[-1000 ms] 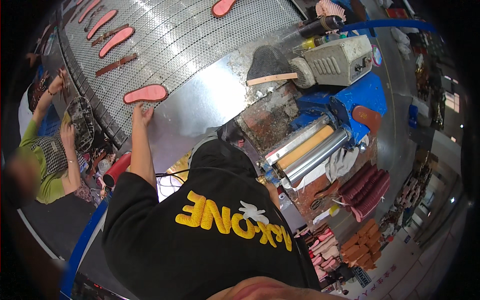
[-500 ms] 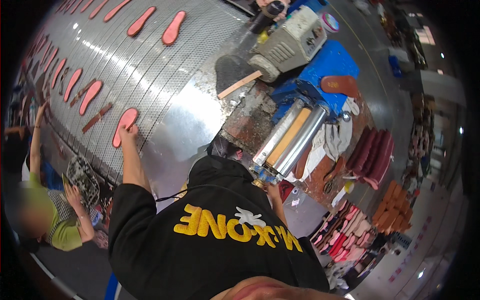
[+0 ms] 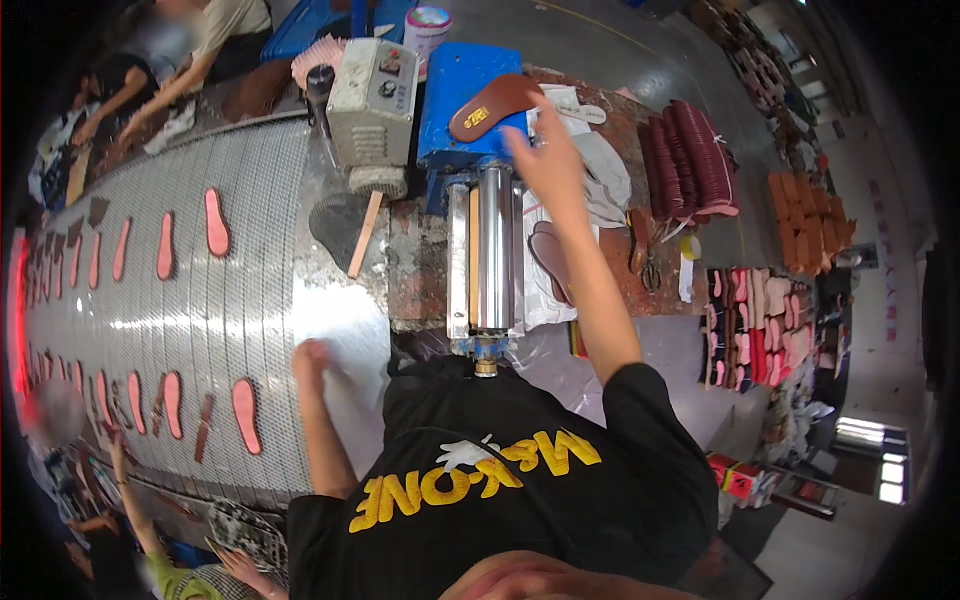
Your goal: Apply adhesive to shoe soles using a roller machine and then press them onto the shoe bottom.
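My right hand (image 3: pixel 550 150) reaches over the blue machine housing (image 3: pixel 445 110), its thumb and fingers apart beside a brown insole (image 3: pixel 490 108). The fingertips overlap that insole's right end; whether they touch it I cannot make out. Below the housing stand the shiny metal roller (image 3: pixel 497 250) and a tan roller (image 3: pixel 474 260) of the machine. My left hand (image 3: pixel 313 362), smeared by motion, is over the bare metal sheet at the edge of the mesh conveyor (image 3: pixel 270 290). A pink insole (image 3: pixel 246 415) lies on the mesh to its left, apart from the hand.
Several pink insoles lie in two rows along the conveyor. A grey motor box (image 3: pixel 375 110) and a wooden strip (image 3: pixel 366 235) stand left of the rollers. Right are brown insoles (image 3: pixel 550 255), scissors (image 3: pixel 651 276) and maroon stacks (image 3: pixel 685 160). Co-workers' arms (image 3: pixel 130 490) reach in at left.
My left hand has let go of the pink insole, which now lies on the mesh, and moved back right. My right hand has risen from beside the rollers to the brown insole. The view has turned.
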Motion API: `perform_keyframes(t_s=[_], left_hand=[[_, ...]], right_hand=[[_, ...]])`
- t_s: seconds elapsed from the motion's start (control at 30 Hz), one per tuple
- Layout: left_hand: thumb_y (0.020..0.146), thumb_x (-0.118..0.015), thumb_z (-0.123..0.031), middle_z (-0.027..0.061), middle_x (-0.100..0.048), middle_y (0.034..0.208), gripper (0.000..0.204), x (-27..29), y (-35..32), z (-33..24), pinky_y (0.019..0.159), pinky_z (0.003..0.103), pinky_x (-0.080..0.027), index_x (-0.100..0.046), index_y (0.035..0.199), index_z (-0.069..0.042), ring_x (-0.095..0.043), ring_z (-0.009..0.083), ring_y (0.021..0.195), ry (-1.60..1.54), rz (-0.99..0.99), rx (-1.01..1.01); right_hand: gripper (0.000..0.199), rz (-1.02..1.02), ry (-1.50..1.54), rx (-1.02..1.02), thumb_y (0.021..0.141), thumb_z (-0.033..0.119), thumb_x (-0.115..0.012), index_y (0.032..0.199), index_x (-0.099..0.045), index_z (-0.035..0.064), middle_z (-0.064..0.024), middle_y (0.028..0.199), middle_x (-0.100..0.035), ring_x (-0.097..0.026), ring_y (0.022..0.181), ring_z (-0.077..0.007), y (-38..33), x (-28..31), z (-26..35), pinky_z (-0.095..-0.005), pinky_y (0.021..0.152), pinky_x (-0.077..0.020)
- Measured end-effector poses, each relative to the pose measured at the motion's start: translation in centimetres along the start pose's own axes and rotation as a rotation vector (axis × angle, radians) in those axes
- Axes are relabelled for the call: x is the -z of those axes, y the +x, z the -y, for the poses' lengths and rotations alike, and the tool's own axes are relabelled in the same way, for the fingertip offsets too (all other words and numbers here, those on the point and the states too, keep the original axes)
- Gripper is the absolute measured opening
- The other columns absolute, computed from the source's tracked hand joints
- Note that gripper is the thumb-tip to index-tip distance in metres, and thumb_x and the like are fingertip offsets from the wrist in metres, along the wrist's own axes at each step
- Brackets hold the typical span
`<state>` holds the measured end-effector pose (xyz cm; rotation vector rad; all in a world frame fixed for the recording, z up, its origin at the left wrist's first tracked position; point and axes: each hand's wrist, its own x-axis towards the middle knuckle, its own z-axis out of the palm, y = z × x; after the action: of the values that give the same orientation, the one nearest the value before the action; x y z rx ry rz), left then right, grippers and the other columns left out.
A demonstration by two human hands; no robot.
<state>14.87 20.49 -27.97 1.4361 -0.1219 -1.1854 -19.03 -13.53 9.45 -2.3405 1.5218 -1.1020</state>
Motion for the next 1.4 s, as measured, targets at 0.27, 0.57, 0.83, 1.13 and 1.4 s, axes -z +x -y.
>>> perform_keyframes(t_s=[0.27, 0.57, 0.83, 1.13, 1.4], left_hand=[[0.087, -0.047, -0.013, 0.0045, -0.060, 0.080, 0.013, -15.2, -5.5, -1.6, 0.059, 0.023, -0.045, -0.056, 0.091, -0.005, -0.056, 0.0117, 0.067, 0.329, 0.390, 0.056], [0.085, -0.051, -0.007, 0.0046, -0.059, 0.077, 0.009, -14.9, -5.3, -1.3, 0.053, 0.020, -0.042, -0.056, 0.091, -0.003, -0.054, 0.0097, 0.063, 0.456, 0.388, 0.137], [0.076, -0.062, -0.005, 0.0079, -0.061, 0.100, 0.031, -19.2, -3.2, -8.7, 0.078, 0.026, -0.046, -0.056, 0.106, 0.000, -0.058, 0.0155, 0.092, 0.650, 0.597, -0.254], [0.061, -0.076, -0.012, 0.0147, -0.036, 0.137, 0.083, -33.8, -8.3, -19.2, 0.103, 0.037, -0.031, -0.036, 0.133, -0.007, -0.034, 0.0290, 0.127, 1.091, 1.136, -0.767], [0.054, -0.075, -0.006, 0.0175, -0.043, 0.128, 0.080, -30.7, -7.3, -18.8, 0.097, 0.040, -0.035, -0.041, 0.126, -0.005, -0.043, 0.0356, 0.117, 1.265, 0.965, -1.055]], right_hand=[[0.102, 0.340, -0.465, -0.507, 0.063, 0.048, -0.071, 0.139, -0.017, 0.0081, -0.0291, 0.128, -0.031, -0.046, 0.106, -0.0462, 7.0, -8.6, 0.0, -0.0441, 0.081, -0.0466], [0.079, -0.006, 0.165, -0.084, 0.060, 0.008, -0.060, 0.130, -0.026, -0.0017, -0.0290, 0.109, -0.046, -0.050, 0.102, -0.0404, -1.2, 0.8, -6.4, -0.0387, 0.085, -0.0425], [0.047, 0.180, 0.010, -0.078, 0.067, 0.002, -0.059, 0.113, -0.051, 0.0065, -0.0144, 0.104, -0.058, -0.055, 0.093, -0.0327, -16.6, 9.5, -15.1, -0.0374, 0.081, -0.0430], [0.057, 0.400, -0.005, 0.071, 0.065, 0.001, -0.062, 0.119, -0.049, 0.0109, -0.0094, 0.104, -0.052, -0.047, 0.101, -0.0311, -17.8, 3.5, -10.6, -0.0389, 0.086, -0.0389], [0.055, 0.390, 0.048, -0.258, 0.068, 0.000, -0.058, 0.120, -0.045, 0.0076, -0.0164, 0.103, -0.052, -0.052, 0.096, -0.0335, -26.2, 2.0, -14.8, -0.0390, 0.082, -0.0421]])
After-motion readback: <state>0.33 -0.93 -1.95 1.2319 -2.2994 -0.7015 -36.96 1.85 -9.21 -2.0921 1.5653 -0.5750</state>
